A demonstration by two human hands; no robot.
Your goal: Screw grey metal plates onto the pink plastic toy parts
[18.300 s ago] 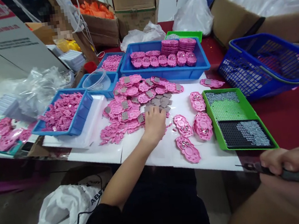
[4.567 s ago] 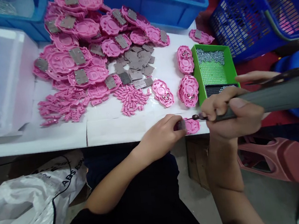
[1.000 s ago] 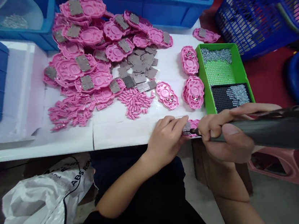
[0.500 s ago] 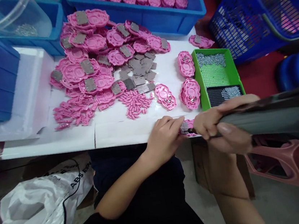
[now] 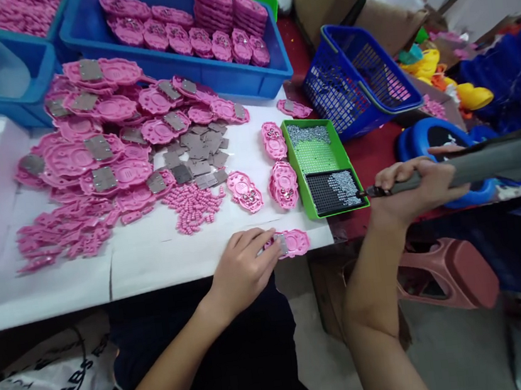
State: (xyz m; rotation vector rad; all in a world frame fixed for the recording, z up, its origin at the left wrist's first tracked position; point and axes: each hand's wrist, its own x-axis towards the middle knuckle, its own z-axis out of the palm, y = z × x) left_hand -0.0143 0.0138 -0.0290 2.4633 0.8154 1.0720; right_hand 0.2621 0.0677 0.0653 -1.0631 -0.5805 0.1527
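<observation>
My left hand (image 5: 243,266) presses its fingertips on a pink plastic casing (image 5: 297,242) at the table's front edge. A grey metal plate (image 5: 281,243) sits at the casing's left end, partly under those fingers. My right hand (image 5: 409,188) is wrapped round a long grey power screwdriver (image 5: 497,156), which points left. Its tip is at the right side of a black perforated screw tray (image 5: 321,197), where silver screws stand in the holes. That tray lies inside a green bin (image 5: 294,172) with more loose screws behind it.
Left are piled pink casings with plates (image 5: 103,113), loose metal plates (image 5: 200,148) and small pink pieces (image 5: 193,206). Several casings (image 5: 283,184) lie beside the green bin. Behind stand a blue crate (image 5: 247,86) of stacked casings and a blue basket (image 5: 332,78). A pink stool (image 5: 469,270) stands below.
My right hand has lifted the screwdriver off the casing and moved it up and right to the screw tray. My left hand stays on the casing. The view has turned right.
</observation>
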